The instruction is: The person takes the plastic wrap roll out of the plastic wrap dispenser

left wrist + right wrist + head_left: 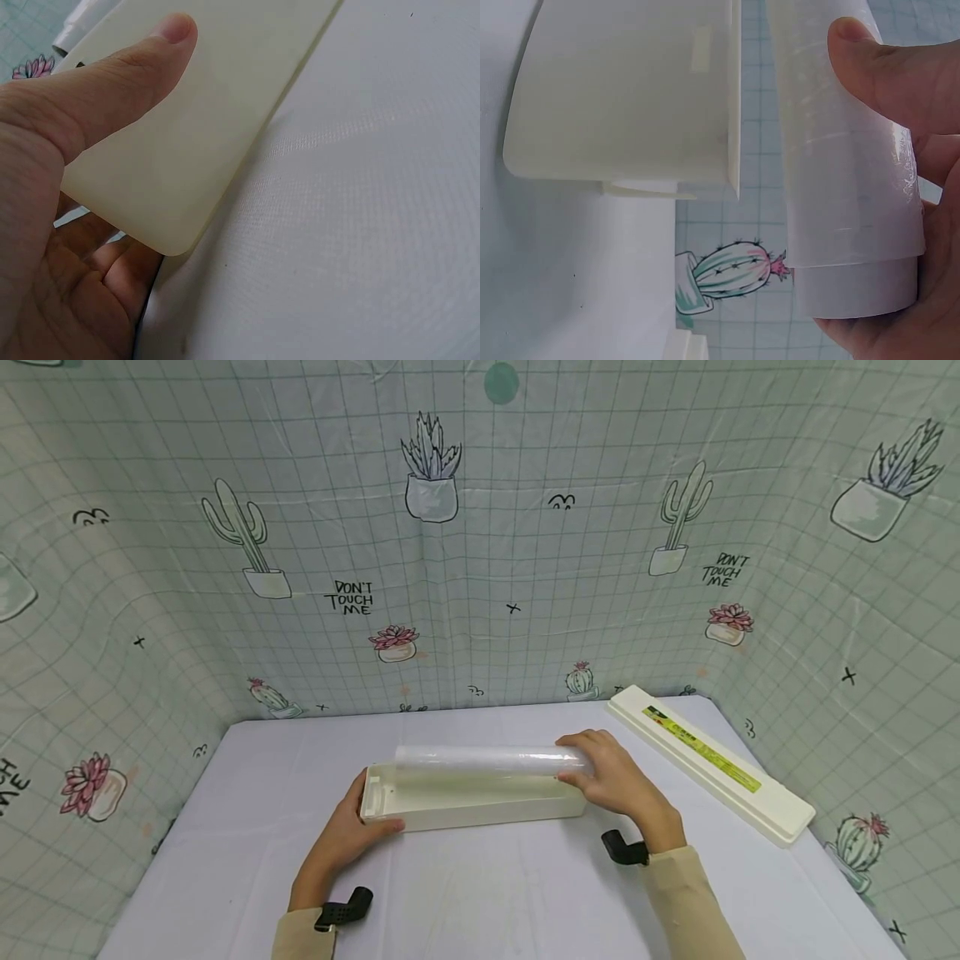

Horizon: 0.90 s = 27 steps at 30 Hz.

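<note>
Cream plastic tray (472, 810) sits mid-table, left hand (352, 831) clasping its end, thumb flat on the wall. Right hand (618, 777) curls round the film roll (487, 760) (held just above the tray); lowering it level seems next.

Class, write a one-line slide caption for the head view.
Right hand holds a cling-film roll over a cream tray gripped by the left hand.
</note>
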Motion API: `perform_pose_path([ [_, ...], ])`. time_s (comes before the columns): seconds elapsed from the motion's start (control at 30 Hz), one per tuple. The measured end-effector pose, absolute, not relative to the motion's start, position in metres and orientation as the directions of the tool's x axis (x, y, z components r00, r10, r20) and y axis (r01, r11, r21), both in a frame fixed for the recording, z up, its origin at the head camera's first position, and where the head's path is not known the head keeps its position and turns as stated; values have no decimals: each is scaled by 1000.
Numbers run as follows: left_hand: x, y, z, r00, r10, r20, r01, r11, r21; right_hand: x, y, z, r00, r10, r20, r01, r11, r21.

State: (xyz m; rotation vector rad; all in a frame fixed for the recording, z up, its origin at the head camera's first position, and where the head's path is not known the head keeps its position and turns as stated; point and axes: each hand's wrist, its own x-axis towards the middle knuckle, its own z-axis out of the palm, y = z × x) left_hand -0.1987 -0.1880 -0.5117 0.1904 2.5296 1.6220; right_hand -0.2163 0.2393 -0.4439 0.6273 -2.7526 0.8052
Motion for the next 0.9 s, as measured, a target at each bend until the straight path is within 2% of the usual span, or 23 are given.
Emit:
perform_pose_path([
  [0.9,-199,-188,-513,-982,180,-48,30,409,912,-220,263,-444,-907,-253,336,-394,790,-470],
])
